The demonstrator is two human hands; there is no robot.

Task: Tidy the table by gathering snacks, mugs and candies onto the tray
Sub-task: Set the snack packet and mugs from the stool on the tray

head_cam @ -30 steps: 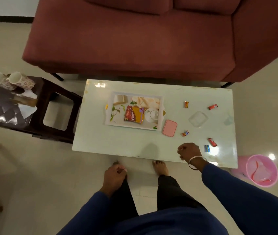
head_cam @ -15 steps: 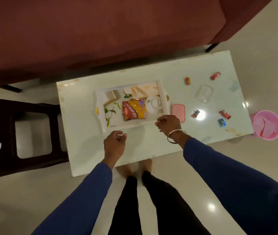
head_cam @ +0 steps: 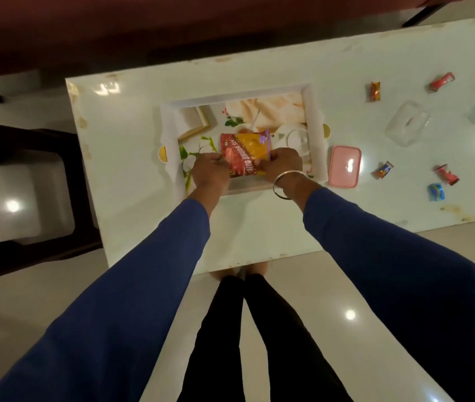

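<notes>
Nearest the camera, two blue sleeves reach fwd over the near edge of the pale tabletop (head_cam: 132, 158). Left hand (head_cam: 209, 173) and right hand (head_cam: 283, 167), w/ a bangle (head_cam: 282, 187) at the wrist, both rest inside the white tray (head_cam: 316, 111); each grip is pinched on a lower corner of the red-yellow snack packet (head_cam: 245, 150), left on the left corner, right on the right. Packet sits in the tray's middle, tilted a bit. Just behind-right of it, a white mug (head_cam: 295, 137), also in the tray.

Right of the tray, touching or nearly so, a pink lid (head_cam: 345, 166) lies flat. Further right, on the tabletop, not in the tray: candies, a blue one (head_cam: 436, 192), a red one (head_cam: 447, 174), a mixed-colour one (head_cam: 383, 170). Beyond those, a clear plastic box (head_cam: 407, 123); farther still, an orange candy (head_cam: 375, 91) and another red candy (head_cam: 442, 81).

Far edge: dark red sofa (head_cam: 114, 30).
</notes>
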